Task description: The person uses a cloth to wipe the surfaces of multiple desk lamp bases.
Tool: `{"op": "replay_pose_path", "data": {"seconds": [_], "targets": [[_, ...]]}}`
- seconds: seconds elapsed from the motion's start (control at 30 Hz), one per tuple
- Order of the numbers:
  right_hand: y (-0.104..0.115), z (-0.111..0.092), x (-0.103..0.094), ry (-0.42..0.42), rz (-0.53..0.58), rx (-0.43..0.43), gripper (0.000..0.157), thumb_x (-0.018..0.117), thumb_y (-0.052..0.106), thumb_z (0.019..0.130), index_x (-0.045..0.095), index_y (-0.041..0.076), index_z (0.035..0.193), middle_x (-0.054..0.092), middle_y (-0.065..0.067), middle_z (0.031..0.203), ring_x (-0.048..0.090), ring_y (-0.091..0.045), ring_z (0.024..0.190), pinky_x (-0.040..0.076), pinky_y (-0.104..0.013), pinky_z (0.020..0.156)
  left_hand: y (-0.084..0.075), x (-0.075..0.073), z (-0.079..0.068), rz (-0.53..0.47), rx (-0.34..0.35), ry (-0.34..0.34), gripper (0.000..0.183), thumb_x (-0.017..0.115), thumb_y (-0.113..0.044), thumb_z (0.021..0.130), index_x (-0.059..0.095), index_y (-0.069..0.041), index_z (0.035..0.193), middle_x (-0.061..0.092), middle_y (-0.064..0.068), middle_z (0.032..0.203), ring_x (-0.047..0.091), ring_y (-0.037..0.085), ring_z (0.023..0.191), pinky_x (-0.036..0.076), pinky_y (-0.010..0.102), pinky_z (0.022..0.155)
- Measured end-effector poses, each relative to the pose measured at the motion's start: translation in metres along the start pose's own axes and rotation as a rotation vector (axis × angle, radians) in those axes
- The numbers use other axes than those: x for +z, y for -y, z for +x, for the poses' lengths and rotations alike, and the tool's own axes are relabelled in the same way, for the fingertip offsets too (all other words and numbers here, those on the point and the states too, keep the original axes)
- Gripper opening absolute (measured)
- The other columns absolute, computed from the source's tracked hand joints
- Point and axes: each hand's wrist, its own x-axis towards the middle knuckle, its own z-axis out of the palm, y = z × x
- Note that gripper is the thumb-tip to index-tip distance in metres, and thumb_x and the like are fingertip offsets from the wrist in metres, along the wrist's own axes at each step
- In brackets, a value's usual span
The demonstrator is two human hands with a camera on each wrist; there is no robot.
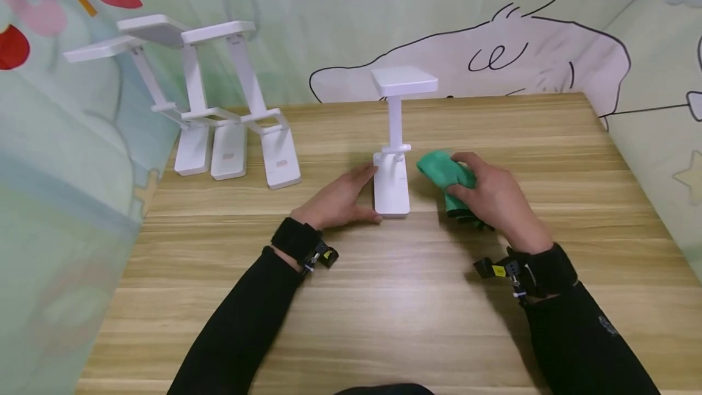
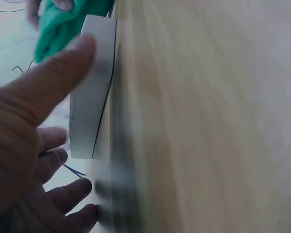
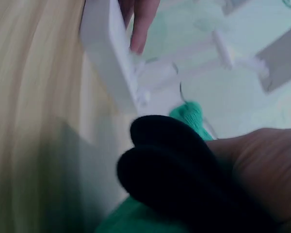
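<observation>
A white folding desk lamp (image 1: pixel 392 191) stands upright on the table, its flat head raised over a hinged arm. My left hand (image 1: pixel 341 199) is at the left side of its base, fingers along the edge and thumb by the front corner. In the left wrist view the thumb (image 2: pixel 56 77) overlaps the base's front face (image 2: pixel 92 92), and the other fingers are spread. To the right of the lamp, my right hand (image 1: pixel 493 200) grips a bunched green cloth (image 1: pixel 446 172) with black edging. That black edging (image 3: pixel 169 155) fills the middle of the right wrist view.
Three similar white lamps (image 1: pixel 282 160) stand unfolded at the table's back left. Behind the wooden table (image 1: pixel 417 322) hangs a pale printed curtain (image 1: pixel 329 11), which also runs down the left side. Each wrist wears a black strap with a small camera.
</observation>
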Motion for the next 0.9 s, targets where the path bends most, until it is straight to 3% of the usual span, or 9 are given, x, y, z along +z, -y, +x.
{"op": "replay_pose_path", "data": {"seconds": [0.13, 0.37, 0.5, 0.73, 0.9], "targets": [[0.018, 0.007, 0.007, 0.037, -0.052, -0.121, 0.053, 0.065, 0.03, 0.092, 0.05, 0.016, 0.141, 0.056, -0.019, 0.123, 0.052, -0.031, 0.095, 0.047, -0.047, 0.075, 0.003, -0.001, 0.002, 0.017, -0.012, 0.014, 0.1, 0.069, -0.061, 0.079, 0.024, -0.012, 0.153, 0.023, 0.011, 0.159, 0.024, 0.02, 0.142, 0.028, 0.036, 0.115], [0.042, 0.027, 0.027, 0.015, -0.162, -0.279, 0.05, 0.066, 0.028, 0.091, 0.055, 0.016, 0.137, 0.055, -0.015, 0.104, 0.051, -0.025, 0.077, 0.046, -0.036, 0.06, 0.01, -0.002, 0.006, -0.064, 0.03, -0.009, 0.096, 0.071, -0.06, 0.078, 0.027, -0.02, 0.153, 0.025, 0.009, 0.158, 0.022, 0.023, 0.142, 0.028, 0.04, 0.115], [0.044, 0.035, 0.039, 0.004, -0.197, -0.312, 0.046, 0.061, 0.023, 0.092, 0.056, 0.014, 0.136, 0.056, -0.015, 0.094, 0.05, -0.024, 0.07, 0.045, -0.034, 0.053, 0.011, -0.003, 0.01, -0.097, 0.027, -0.005, 0.094, 0.07, -0.062, 0.077, 0.031, -0.019, 0.151, 0.028, 0.006, 0.157, 0.021, 0.022, 0.143, 0.027, 0.039, 0.115], [0.041, 0.038, 0.049, 0.005, -0.169, -0.313, 0.044, 0.059, 0.021, 0.092, 0.057, 0.013, 0.135, 0.056, -0.016, 0.093, 0.048, -0.023, 0.073, 0.045, -0.034, 0.055, 0.012, -0.009, 0.016, -0.145, 0.006, 0.018, 0.093, 0.072, -0.056, 0.08, 0.03, -0.016, 0.152, 0.034, 0.0, 0.154, 0.029, 0.007, 0.137, 0.03, 0.031, 0.113], [0.042, 0.039, 0.05, 0.043, -0.156, -0.296, 0.045, 0.057, 0.022, 0.093, 0.055, 0.015, 0.138, 0.054, -0.014, 0.093, 0.047, -0.023, 0.074, 0.044, -0.033, 0.056, 0.013, -0.009, 0.017, -0.115, 0.024, 0.043, 0.109, 0.074, -0.06, 0.074, 0.016, -0.017, 0.155, 0.024, 0.006, 0.159, 0.022, 0.014, 0.141, 0.027, 0.034, 0.115]]}}
